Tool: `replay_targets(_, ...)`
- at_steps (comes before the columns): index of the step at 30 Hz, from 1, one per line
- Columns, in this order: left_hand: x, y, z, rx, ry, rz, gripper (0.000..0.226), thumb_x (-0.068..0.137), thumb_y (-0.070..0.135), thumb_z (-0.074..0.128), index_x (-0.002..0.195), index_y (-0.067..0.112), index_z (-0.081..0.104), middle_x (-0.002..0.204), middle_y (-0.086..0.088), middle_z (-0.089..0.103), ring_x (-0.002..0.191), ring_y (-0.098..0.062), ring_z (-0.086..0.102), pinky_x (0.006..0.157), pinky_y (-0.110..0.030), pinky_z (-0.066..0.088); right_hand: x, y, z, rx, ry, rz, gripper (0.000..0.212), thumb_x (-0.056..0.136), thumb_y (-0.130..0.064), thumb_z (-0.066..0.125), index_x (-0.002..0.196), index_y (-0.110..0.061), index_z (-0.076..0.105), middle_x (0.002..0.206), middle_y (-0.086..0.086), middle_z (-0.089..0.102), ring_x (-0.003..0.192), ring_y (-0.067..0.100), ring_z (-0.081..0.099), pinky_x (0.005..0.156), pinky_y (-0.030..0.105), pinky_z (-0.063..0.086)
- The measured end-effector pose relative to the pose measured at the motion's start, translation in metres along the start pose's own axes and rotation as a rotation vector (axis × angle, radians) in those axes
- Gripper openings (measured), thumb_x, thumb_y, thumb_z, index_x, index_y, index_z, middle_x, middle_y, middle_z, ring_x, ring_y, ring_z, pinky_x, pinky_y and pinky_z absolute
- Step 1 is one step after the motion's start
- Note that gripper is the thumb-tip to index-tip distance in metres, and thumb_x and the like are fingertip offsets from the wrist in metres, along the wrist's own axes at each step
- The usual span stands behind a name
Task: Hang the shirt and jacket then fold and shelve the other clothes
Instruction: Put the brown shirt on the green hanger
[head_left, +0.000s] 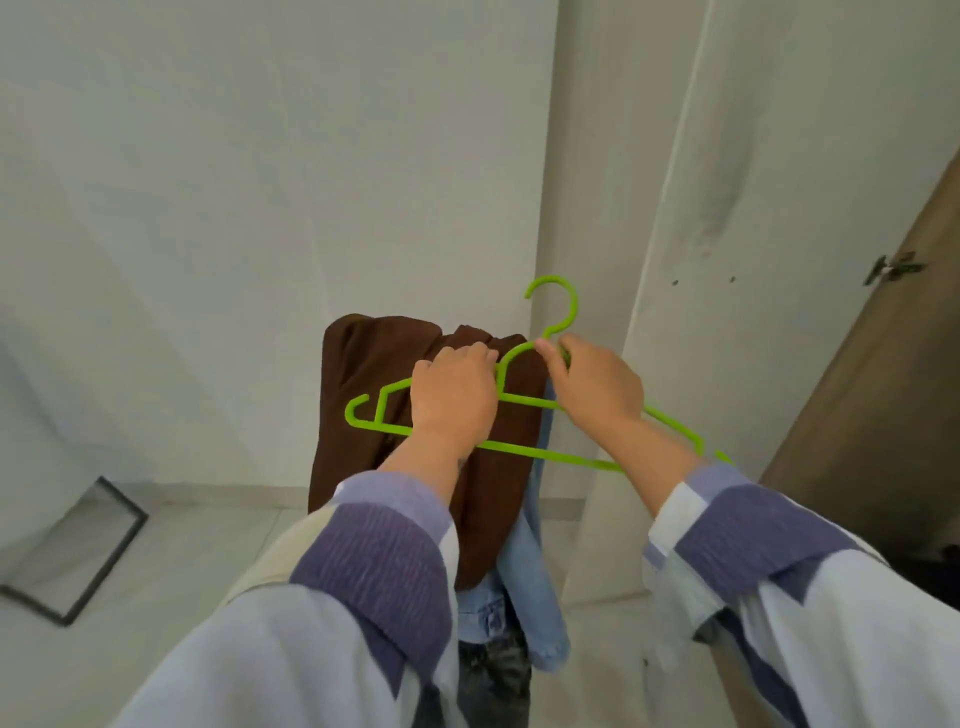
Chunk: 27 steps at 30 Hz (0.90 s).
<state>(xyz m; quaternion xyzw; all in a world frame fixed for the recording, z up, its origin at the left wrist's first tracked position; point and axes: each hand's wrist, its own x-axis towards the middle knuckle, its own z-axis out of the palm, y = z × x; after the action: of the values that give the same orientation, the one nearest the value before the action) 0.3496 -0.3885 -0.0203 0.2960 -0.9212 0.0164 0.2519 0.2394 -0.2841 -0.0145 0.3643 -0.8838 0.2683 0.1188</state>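
Nearest, a blue denim garment (527, 582) hangs low under a brown shirt (363, 374) draped in front of the white wall. The left hand (453, 397) is closed on the brown cloth. The right hand (592, 387) pinches the neck of a bright green hanger (519, 449), its long bar running left to right, hook pointing up.

Views: I have one only, the head camera, so no second view shares any part.
Position: worn on the person's head, above both forearms.
Facing: forward and down, toward a white wall (260, 182) and pale floor (171, 551).
Nearness: close; the sleeves (363, 561) fill my lower frame.
Lens: wide-angle; edges bend outward.
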Motion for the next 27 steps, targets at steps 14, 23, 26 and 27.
replay_targets(14,0.127,-0.067,0.070,-0.121,-0.106,-0.379,0.033,0.098,0.023,0.037,0.129,0.014,0.046,0.132,-0.005,0.049,0.124,-0.025,0.043,0.092,-0.039,0.039,0.159,0.004,0.038,0.045,0.192,0.070,0.045,0.098,-0.053,0.029,0.100,-0.018,0.056,0.094,0.019,0.066,0.087,0.040,0.061,0.062,0.034,0.034)
replay_targets(23,0.179,-0.089,0.136,0.256,-0.275,-0.528,0.038,0.095,0.027,0.043,0.130,0.016,0.046,0.134,-0.005,0.045,0.128,-0.026,0.035,0.097,-0.038,0.034,0.219,0.026,0.080,0.071,0.168,0.109,0.037,0.097,-0.055,0.029,0.082,-0.024,0.043,0.088,0.018,0.065,0.081,0.040,0.060,0.060,0.034,0.034)
replay_targets(26,0.177,-0.092,0.135,0.214,-0.161,-0.502,0.028,0.094,0.016,0.040,0.120,0.017,0.050,0.123,-0.004,0.055,0.119,-0.026,0.042,0.090,-0.036,0.038,0.220,0.026,0.086,0.077,0.155,0.110,0.043,0.097,-0.055,0.029,0.089,-0.019,0.050,0.088,0.018,0.065,0.081,0.040,0.059,0.060,0.034,0.035)
replay_targets(27,0.176,-0.093,0.131,0.168,-0.105,-0.526,0.026,0.094,0.014,0.040,0.118,0.016,0.049,0.119,-0.005,0.057,0.115,-0.026,0.045,0.086,-0.036,0.039,0.220,0.024,0.087,0.083,0.154,0.108,0.043,0.097,-0.055,0.028,0.089,-0.019,0.050,0.088,0.018,0.065,0.081,0.040,0.060,0.060,0.035,0.035)
